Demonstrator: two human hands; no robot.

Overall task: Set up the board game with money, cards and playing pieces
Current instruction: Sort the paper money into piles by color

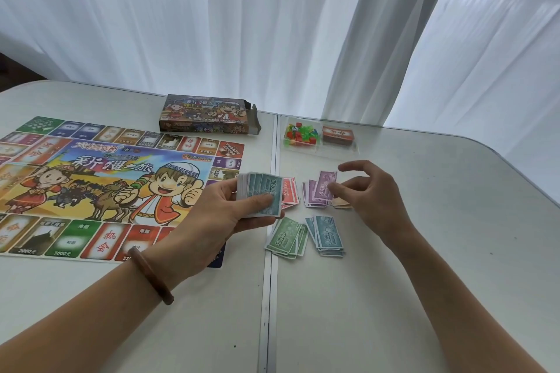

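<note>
While the box [209,113] lies open, a tray [336,150] holds pieces [300,133], cards [338,135].

The board [100,185] is printed with bright cartoon figures, bordered by green, red, orange and purple squares. The money is seen as a blue-teal stack [263,194], a red pile [290,192], a purple pile [319,192], a green pile [286,238] and a blue-teal pile [328,236]. The bracelet [151,277] is coloured brown.
</note>
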